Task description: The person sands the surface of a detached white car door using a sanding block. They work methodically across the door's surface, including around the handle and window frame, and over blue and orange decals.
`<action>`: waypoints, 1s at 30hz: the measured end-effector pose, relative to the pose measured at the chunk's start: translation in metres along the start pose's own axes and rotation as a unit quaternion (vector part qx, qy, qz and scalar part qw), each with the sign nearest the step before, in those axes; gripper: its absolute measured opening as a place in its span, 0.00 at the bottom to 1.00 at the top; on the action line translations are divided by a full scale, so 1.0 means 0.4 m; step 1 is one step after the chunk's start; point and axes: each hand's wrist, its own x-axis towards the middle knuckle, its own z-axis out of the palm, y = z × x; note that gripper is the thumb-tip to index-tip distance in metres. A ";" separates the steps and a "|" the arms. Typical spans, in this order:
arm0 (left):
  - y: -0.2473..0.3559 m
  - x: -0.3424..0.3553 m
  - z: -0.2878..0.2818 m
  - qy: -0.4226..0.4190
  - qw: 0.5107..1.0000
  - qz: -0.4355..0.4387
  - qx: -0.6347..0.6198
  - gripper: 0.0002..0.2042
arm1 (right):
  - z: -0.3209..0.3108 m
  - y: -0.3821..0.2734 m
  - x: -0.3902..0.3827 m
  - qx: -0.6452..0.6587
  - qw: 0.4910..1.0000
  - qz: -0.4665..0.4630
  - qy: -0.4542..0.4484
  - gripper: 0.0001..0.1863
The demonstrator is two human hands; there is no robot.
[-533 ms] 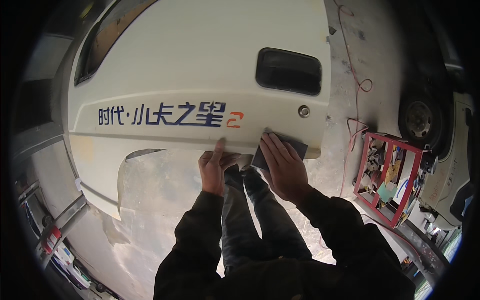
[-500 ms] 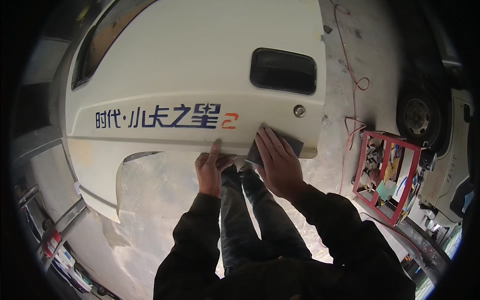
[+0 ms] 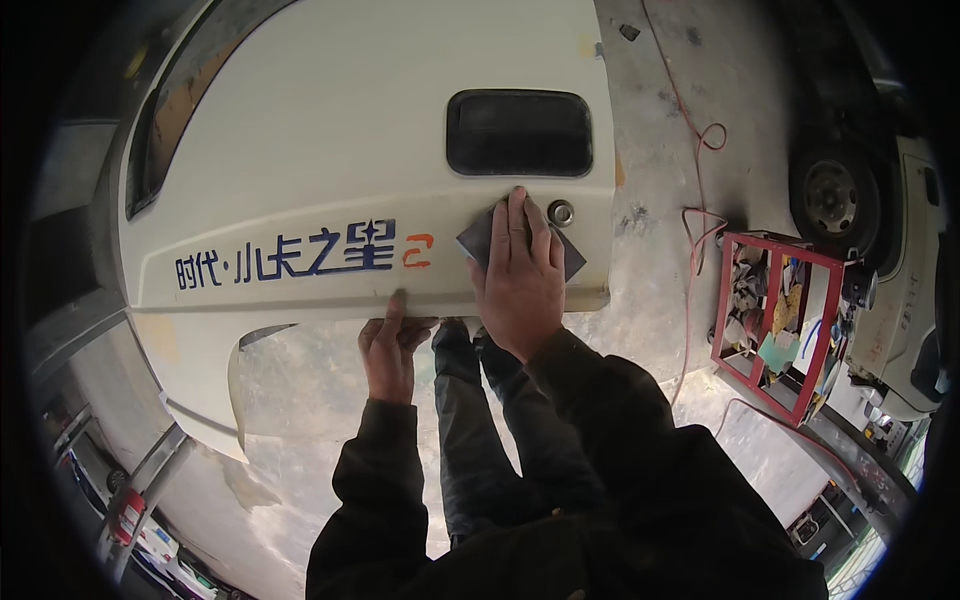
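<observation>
A cream truck door panel [image 3: 340, 130] spans the upper middle, with blue lettering and an orange mark. My right hand [image 3: 522, 285] lies on a dark grey sandpaper sheet [image 3: 478, 240], holding it against the panel with fingers stretched over it. The sheet's corners stick out on both sides; its underside is hidden. Just right of the fingertips is a round lock [image 3: 561, 213], and above them a black recessed handle [image 3: 520, 133]. My left hand [image 3: 392, 352] grips the panel's near edge, its thumb on top and the other fingers curled below.
A red metal cart [image 3: 722, 300] filled with assorted pads and scraps stands at the right. Beyond it are a vehicle wheel [image 3: 832, 200] and another cream cab part [image 3: 900, 350]. A red hose [image 3: 690, 215] snakes across the concrete floor.
My right hand has slid the sandpaper up the panel, from near the lower edge to beside the lock. The view has shifted, so the panel sits farther left. My left hand keeps its edge grip.
</observation>
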 end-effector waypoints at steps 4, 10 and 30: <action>0.005 0.003 -0.011 0.014 1.000 0.002 -0.002 0.16 | -0.041 0.012 -0.104 0.023 0.997 0.009 -0.074 0.43; -0.003 0.009 0.005 -0.002 1.000 0.009 -0.008 0.16 | 0.029 -0.043 0.016 -0.017 1.000 -0.004 0.001 0.42; 0.008 -0.001 -0.002 0.030 0.999 0.007 0.021 0.16 | -0.055 0.039 -0.137 0.012 0.996 0.003 -0.090 0.42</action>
